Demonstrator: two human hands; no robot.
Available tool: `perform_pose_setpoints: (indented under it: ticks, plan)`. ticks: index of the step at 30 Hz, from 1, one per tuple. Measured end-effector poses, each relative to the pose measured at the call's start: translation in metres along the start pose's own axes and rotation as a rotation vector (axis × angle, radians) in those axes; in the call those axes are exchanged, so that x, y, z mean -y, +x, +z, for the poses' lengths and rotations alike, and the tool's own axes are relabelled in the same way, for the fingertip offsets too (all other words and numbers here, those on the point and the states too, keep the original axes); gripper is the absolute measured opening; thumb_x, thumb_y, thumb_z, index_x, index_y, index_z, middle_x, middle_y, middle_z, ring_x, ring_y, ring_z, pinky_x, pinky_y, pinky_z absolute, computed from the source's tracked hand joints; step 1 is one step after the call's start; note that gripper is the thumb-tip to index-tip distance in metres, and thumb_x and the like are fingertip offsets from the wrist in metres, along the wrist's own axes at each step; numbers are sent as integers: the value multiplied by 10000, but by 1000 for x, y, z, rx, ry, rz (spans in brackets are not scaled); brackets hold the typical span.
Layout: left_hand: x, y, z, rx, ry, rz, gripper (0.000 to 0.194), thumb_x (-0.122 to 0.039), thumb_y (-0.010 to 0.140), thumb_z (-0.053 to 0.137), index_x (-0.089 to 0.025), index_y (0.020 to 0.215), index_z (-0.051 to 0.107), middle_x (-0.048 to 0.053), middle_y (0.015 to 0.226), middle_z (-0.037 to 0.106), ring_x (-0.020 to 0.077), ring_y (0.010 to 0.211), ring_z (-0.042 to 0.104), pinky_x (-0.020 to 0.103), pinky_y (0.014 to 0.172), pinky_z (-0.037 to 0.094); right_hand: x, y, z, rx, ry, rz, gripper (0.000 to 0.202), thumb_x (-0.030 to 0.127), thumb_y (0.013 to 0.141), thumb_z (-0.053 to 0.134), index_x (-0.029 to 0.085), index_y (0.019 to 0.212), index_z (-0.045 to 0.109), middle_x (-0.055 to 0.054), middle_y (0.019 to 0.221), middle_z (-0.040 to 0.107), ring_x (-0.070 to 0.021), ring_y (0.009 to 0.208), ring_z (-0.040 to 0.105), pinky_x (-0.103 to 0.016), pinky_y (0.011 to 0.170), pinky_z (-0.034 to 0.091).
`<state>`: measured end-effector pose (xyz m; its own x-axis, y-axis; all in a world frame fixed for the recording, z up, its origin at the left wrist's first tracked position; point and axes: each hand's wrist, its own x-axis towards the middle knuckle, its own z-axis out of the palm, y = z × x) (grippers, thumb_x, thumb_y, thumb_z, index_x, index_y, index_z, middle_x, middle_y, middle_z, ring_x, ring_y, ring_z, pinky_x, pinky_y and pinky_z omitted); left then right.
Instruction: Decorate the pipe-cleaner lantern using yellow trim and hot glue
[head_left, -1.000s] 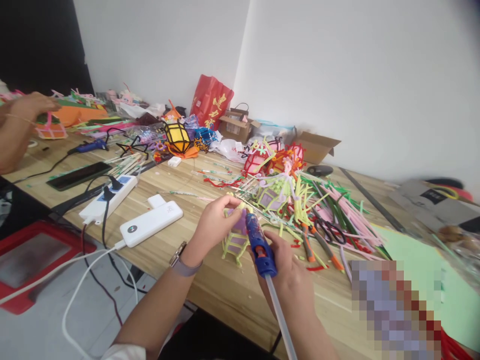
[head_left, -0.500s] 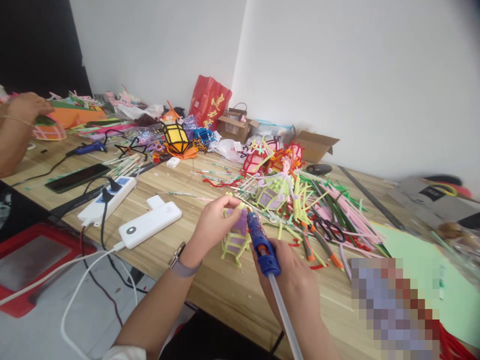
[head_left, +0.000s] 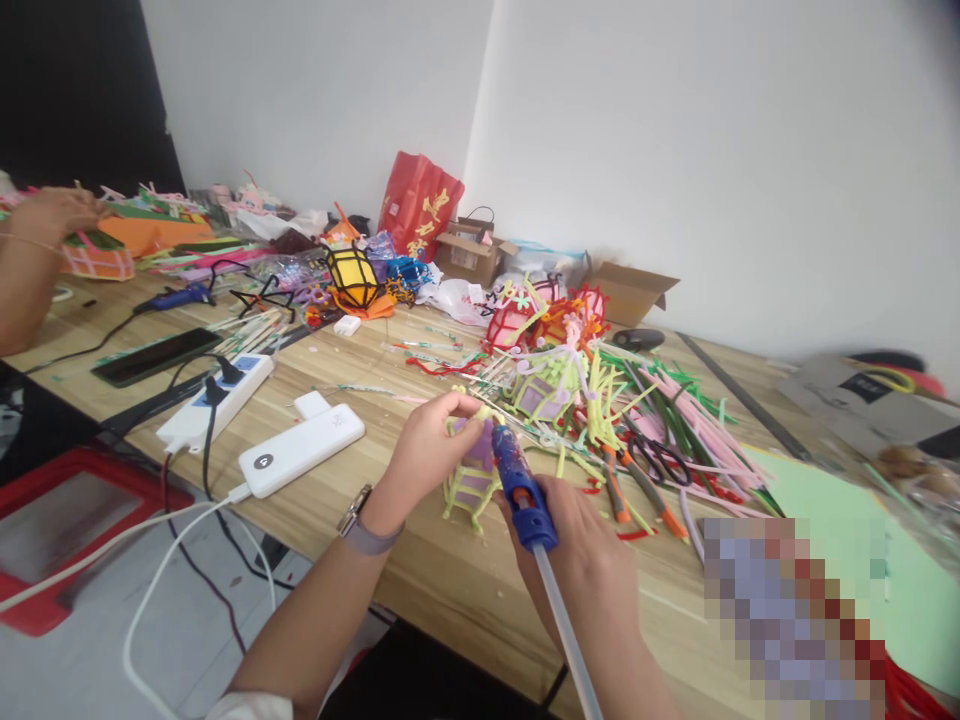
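Observation:
My right hand [head_left: 581, 550] is wrapped round a blue glue gun [head_left: 527, 500] with a long clear stick running out of its back. The gun's tip touches or nearly touches the top of a small yellow-green and purple lantern [head_left: 472, 480] standing on the wooden table [head_left: 420, 560]. My left hand [head_left: 435, 440], with a watch on its wrist, pinches the lantern's top edge beside the tip. A similar green and purple lantern [head_left: 544, 395] lies just behind.
Pliers [head_left: 652, 495], black scissors [head_left: 660, 455] and pink and green stems lie to the right. A white power bank [head_left: 304, 450], power strip [head_left: 217, 400] and phone [head_left: 157, 357] are on the left. Another person's hand [head_left: 60, 215] works at the far left.
The glue gun and my right hand have shifted very slightly left. My left hand looks unchanged. The other person's hand has moved a little.

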<state>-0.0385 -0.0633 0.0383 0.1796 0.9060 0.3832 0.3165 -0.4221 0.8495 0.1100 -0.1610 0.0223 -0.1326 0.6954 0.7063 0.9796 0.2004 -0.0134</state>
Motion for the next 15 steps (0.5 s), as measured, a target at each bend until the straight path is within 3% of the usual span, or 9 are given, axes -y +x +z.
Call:
perform_pose_setpoints:
  ticks: [15]
  plan:
    - [1, 0, 1, 3, 9, 9, 127, -279, 813, 554, -194, 853, 640, 23, 936, 714, 173, 901, 647, 273, 801, 487, 1, 1, 2, -32, -105, 4, 288, 364, 946, 347, 228, 706, 427, 0, 550, 561, -165, 483, 556, -256, 453, 296]
